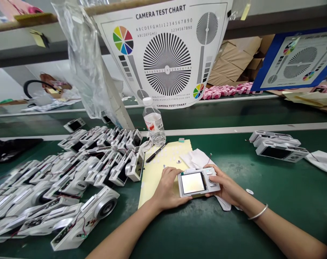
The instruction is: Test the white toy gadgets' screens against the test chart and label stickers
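A small white digital camera (193,182) is held level between my two hands, its back towards me and its screen lit pale yellow-white. My left hand (167,189) grips the left end, fingers along the top edge and thumb beneath. Around the right end closes my right hand (225,185), its thumb over the buttons beside the screen. Under the camera lie a yellow paper sheet (149,187) with small bits on it and a crumpled white cloth or paper (197,158). A thin wire sticks up behind the camera's right end.
Many white camera bodies (98,169), some with exposed wires, crowd the left. Several more cameras (279,145) lie at the right. A black pen (156,153) and a water bottle (154,124) stand beyond the yellow sheet. A camera test chart (167,54) hangs ahead.
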{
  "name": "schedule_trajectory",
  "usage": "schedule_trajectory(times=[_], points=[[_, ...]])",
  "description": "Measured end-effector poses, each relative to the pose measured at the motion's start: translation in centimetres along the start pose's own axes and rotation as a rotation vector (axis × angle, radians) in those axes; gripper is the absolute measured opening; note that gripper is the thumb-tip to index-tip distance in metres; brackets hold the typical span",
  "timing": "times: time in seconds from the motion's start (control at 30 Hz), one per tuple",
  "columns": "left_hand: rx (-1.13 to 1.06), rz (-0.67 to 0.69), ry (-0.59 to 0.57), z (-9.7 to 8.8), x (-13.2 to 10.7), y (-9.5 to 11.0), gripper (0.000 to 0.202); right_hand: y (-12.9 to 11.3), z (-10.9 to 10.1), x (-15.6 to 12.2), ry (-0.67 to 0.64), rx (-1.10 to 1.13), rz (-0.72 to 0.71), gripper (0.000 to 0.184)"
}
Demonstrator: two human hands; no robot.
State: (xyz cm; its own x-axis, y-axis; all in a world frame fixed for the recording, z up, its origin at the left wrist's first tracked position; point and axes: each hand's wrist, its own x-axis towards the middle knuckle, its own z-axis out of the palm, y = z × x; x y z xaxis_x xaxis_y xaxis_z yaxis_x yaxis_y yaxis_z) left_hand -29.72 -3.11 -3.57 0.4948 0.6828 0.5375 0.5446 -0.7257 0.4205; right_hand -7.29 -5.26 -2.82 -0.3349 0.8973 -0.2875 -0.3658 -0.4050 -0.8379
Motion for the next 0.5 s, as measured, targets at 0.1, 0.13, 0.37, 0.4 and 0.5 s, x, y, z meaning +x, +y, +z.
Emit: schedule_trajectory(times=[0.1,0.13,0.37,0.4,0.5], points=[[0.02,0.101,0.038,-0.17,0.13,0.41,0.063,0.23,0.23,0.05,0.042,-0.098,-0.065,0.039],[0.025,0.126,0.046,-0.2,0.16,0.53,0.063,0.3,0.28,0.08,0.06,-0.123,-0.081,0.041],[0.005,0.098,0.029,-0.18,0.1,0.8,0.064,0.05,0.68,0.04,0.089,-0.141,-0.055,0.047],[0.005,0.092,0.028,-0.19,0.1,0.79,0.064,-0.06,0.76,0.0,0.09,-0.141,-0.053,0.048],[0.003,0.077,0.029,-0.24,0.13,0.76,0.062,-0.32,0.95,-0.09,0.109,-0.144,-0.045,0.05]])
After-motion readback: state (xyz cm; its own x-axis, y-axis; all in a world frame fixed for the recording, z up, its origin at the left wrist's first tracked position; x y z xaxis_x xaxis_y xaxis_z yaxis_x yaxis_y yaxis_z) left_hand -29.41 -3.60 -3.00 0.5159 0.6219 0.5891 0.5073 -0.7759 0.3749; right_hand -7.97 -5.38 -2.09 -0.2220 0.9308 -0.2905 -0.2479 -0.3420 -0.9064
